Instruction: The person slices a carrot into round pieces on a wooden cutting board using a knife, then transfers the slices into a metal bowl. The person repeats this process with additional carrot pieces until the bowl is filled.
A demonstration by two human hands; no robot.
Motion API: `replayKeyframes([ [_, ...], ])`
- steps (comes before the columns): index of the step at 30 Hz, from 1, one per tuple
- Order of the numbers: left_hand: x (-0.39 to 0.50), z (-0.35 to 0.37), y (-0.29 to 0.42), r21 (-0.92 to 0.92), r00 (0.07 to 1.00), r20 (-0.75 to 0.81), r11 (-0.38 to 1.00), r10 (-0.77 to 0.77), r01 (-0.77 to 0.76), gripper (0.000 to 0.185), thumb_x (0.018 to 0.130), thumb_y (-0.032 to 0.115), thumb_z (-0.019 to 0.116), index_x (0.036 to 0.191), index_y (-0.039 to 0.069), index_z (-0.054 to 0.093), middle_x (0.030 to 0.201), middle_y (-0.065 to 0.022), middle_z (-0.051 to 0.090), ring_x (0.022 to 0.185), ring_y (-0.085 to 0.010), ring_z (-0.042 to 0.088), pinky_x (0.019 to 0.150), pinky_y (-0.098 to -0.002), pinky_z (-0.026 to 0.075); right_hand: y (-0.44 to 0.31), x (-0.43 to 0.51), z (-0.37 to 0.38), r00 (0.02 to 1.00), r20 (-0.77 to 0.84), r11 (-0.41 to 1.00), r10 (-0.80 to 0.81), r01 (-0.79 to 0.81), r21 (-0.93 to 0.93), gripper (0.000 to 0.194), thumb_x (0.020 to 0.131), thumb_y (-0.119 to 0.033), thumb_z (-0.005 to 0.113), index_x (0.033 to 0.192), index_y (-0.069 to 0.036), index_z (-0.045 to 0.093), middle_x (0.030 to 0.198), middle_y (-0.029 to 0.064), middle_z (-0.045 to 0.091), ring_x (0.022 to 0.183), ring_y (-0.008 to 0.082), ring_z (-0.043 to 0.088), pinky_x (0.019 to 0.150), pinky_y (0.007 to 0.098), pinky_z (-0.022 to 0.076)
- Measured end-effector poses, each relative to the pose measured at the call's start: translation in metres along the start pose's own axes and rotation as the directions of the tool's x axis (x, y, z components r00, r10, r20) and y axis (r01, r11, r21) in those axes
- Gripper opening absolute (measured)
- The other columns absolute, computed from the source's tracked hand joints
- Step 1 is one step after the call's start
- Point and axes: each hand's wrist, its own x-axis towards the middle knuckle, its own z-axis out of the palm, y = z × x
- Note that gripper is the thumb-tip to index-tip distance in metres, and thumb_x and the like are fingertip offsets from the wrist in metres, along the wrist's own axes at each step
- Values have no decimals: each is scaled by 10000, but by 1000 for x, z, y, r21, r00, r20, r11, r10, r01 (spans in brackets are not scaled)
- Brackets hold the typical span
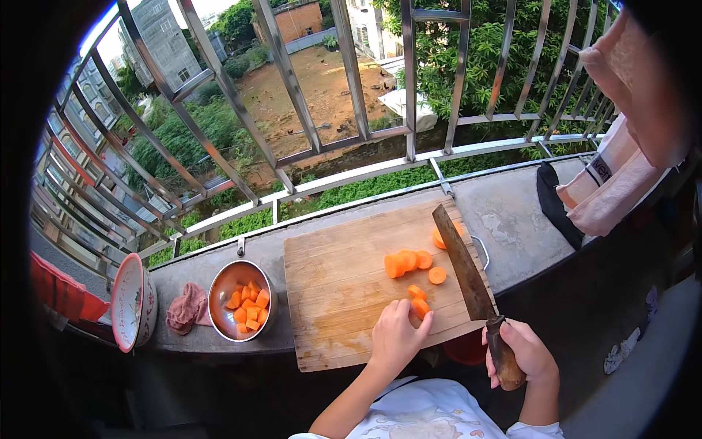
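Note:
My right hand (pixel 524 351) is wrapped around the wooden handle of a large kitchen knife (pixel 465 266). Its broad, dark blade points away from me over the right edge of the wooden cutting board (pixel 329 285). At the near part of the board, my left hand (pixel 399 332) has a carrot piece (pixel 420 308) between thumb and fingers. Another carrot piece (pixel 415 291) lies just beyond it. Farther back rests a partly sliced carrot (pixel 403 263), with a loose round slice (pixel 437 275) beside it. More carrot slices (pixel 439 239) are partly hidden behind the blade.
Left of the board stands a steel bowl (pixel 216 285) holding cut carrot chunks (pixel 252 310). Beyond it are a crumpled pink cloth (pixel 188 308) and an enamel basin (pixel 129 302) tilted on its side. Metal railing (pixel 351 144) borders the concrete ledge (pixel 499 203). Towels (pixel 620 181) hang at right.

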Motion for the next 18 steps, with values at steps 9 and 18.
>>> replayKeyframes([
  [9, -13, -29, -30, -218, 901, 140, 875, -410, 432, 214, 775, 154, 650, 701, -19, 548, 678, -158, 578, 575, -263, 566, 558, -356, 464, 4, 10, 4, 990, 89, 993, 112, -109, -37, 363, 964, -358, 437, 952, 0, 494, 631, 128, 593, 467, 190, 582, 462, 292, 505],
  [18, -40, -62, -49, -106, 947, -185, 963, -262, 246, 122, 783, 55, 650, 843, -22, 576, 868, -146, 575, 743, -259, 583, 661, -340, 481, 14, 32, 34, 947, 145, 943, 286, -252, -215, 368, 951, -379, 482, 946, -11, 499, 649, 83, 570, 500, 154, 575, 440, 281, 498],
])
